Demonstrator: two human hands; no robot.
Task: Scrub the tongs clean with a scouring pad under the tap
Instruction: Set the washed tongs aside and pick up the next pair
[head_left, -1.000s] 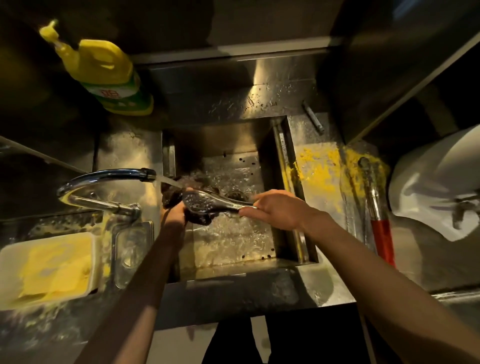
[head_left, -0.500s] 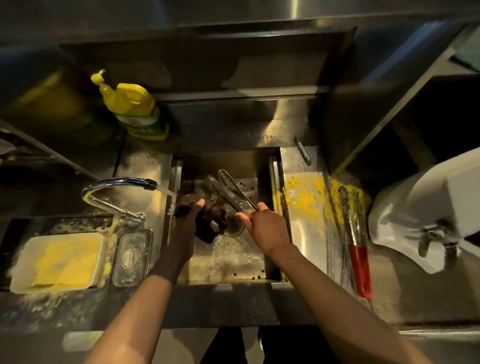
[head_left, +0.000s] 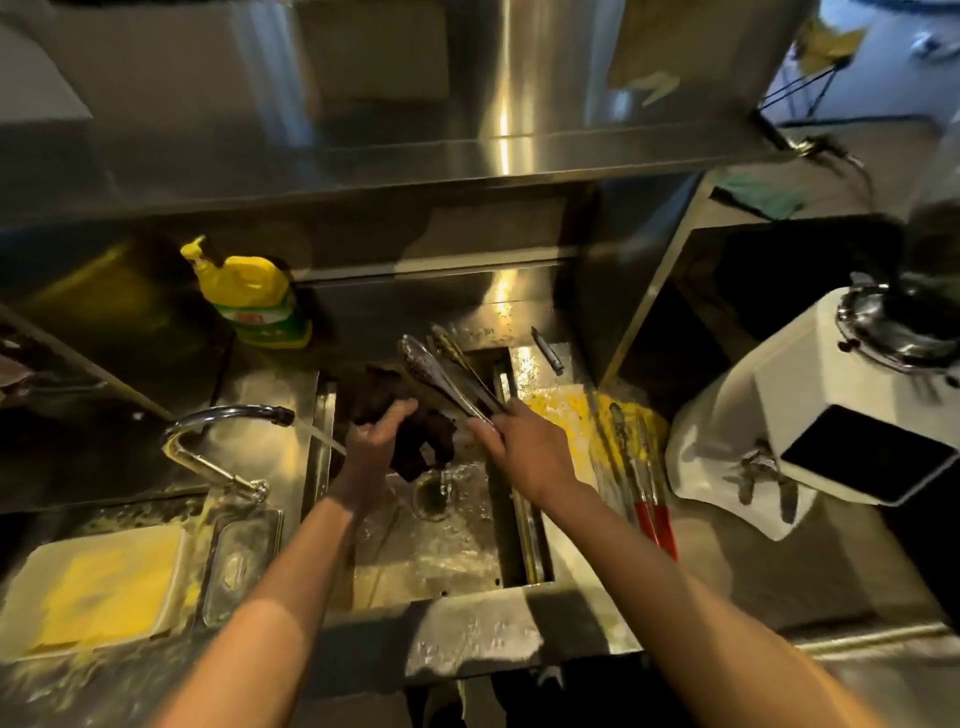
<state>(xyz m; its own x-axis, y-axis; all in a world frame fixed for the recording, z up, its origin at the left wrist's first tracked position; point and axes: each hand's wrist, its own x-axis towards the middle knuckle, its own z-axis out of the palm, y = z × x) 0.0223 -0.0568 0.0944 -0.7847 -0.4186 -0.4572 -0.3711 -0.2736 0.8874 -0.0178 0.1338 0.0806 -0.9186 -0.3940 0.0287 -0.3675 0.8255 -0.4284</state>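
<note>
Bottom of frame: both my forearms reach in over the front edge of the steel desk (head_left: 498, 629).

Lower left: a shallow white tray (head_left: 98, 587) coated in yellow residue, with a small clear container (head_left: 239, 561) just beside it on its right.

Centre: the sink (head_left: 441, 556), wet, with the drain (head_left: 434, 496) below my hands.

Left hand (head_left: 382, 431): fingers curled round the dark scouring pad (head_left: 415, 447), which hangs over the drain.

Right hand (head_left: 524, 447): closed round the handle end of the tongs (head_left: 441, 374). The tongs slant up and to the left toward the back of the sink, with the two heads slightly apart. I cannot tell whether the pad touches the tongs.

Left of centre: the tap (head_left: 223, 415) is running. Its stream (head_left: 322, 439) slants down to the right and ends behind my left hand. The tong heads sit higher in the frame, apart from the stream.

Right of the sink: yellow smears (head_left: 561, 410) on the desk, and a second pair of tongs with red handles (head_left: 654, 519) lying there.

Far right: a white machine (head_left: 779, 415).

Further back: a yellow detergent bottle (head_left: 249, 296) stands at the upper left of the sink. A small dark object (head_left: 548, 351) lies at its back right corner.

Upper right: a green cloth (head_left: 758, 197) on a steel ledge.
</note>
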